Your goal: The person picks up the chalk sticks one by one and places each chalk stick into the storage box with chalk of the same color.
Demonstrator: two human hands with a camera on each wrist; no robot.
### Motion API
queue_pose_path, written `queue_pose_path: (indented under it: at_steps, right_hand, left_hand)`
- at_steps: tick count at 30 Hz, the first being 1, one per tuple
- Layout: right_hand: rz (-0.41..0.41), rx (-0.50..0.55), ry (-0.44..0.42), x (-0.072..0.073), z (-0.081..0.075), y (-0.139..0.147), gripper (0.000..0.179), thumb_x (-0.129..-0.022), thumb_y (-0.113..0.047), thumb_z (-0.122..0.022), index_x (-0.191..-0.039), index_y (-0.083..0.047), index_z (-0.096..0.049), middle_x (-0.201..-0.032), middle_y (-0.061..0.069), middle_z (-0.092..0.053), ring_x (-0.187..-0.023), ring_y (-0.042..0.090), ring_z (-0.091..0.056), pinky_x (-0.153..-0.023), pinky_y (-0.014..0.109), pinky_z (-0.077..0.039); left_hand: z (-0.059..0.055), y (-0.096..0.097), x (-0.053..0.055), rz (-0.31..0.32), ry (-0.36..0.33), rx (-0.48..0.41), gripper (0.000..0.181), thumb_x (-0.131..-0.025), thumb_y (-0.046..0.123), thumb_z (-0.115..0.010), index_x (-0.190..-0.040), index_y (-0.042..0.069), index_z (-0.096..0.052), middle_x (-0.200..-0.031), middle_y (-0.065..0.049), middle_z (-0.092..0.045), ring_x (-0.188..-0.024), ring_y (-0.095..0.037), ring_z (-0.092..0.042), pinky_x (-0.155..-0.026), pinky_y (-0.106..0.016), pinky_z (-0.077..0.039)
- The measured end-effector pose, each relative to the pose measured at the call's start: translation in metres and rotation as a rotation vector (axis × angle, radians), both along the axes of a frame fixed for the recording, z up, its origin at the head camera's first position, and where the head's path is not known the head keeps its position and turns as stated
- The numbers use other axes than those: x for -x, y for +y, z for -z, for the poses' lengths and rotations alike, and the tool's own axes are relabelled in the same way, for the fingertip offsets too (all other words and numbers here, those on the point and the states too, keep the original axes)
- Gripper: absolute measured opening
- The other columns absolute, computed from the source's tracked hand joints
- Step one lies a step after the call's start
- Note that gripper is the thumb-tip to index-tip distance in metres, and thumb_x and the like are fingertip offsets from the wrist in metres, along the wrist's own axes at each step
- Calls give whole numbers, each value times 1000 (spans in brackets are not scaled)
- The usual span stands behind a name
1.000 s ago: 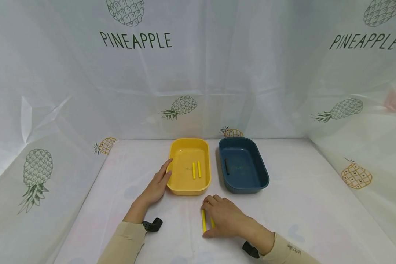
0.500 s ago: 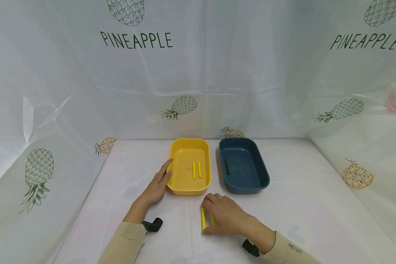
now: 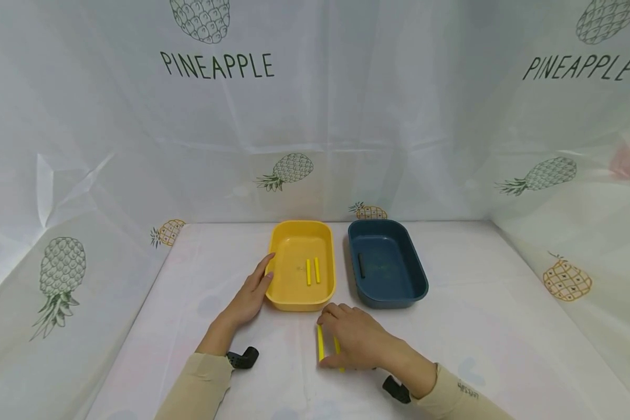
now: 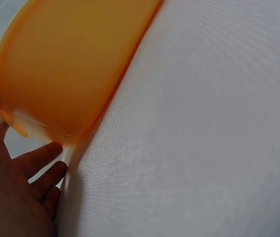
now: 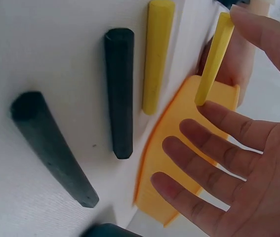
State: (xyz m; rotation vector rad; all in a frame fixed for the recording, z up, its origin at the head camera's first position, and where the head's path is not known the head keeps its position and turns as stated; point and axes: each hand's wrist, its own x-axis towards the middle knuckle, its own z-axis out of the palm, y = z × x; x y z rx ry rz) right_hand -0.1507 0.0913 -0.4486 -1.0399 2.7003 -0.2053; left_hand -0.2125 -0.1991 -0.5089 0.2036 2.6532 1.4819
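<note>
Now the right hand (image 3: 358,340) pinches a yellow stick (image 5: 214,60) by its ends (two dark sticks (image 5: 120,94) lie beneath that hand); the left hand (image 3: 249,296), fingers extended, touches the yellow tray (image 3: 289,251).

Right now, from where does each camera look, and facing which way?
Head: on the head, facing forward and down at the yellow tray and dark blue tray; left hand, right hand and beige sleeves show.
Left wrist: worn there, facing the yellow tray's outer wall; part of the left hand shows.
Right wrist: worn there, facing the held yellow stick, another yellow stick and two dark sticks; the right hand and part of the left show.
Head and right wrist share the yellow tray.
</note>
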Motion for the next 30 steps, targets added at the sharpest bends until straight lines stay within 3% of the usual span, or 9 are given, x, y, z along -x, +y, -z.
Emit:
queue_pose_path:
  at_steps: [11,30]
  right_hand:
    - [24,-1,-23,4,-11,-2,72,-80,-68,-79,-133,-23,-62,-137,-5,-58,-120,16,-57,-107,45,-53]
    - [-5,31,18,3,-25,-1,71,-80,-65,-80,-132,-21,-61,-130,-6,-59,-116,14,-59,-103,41,-55]
  left_hand:
    - [-1,0,1,3,7,8,53,-113,47,-32,-163,46,-17,-174,-5,-21,-161,-33,-18,-130,-59,-14]
    - [-1,-1,-1,7,-5,-3,54,-112,50,-33,-163,46,-18,-173,-5,-22,-161,-36,-19,-129,-61,-13]
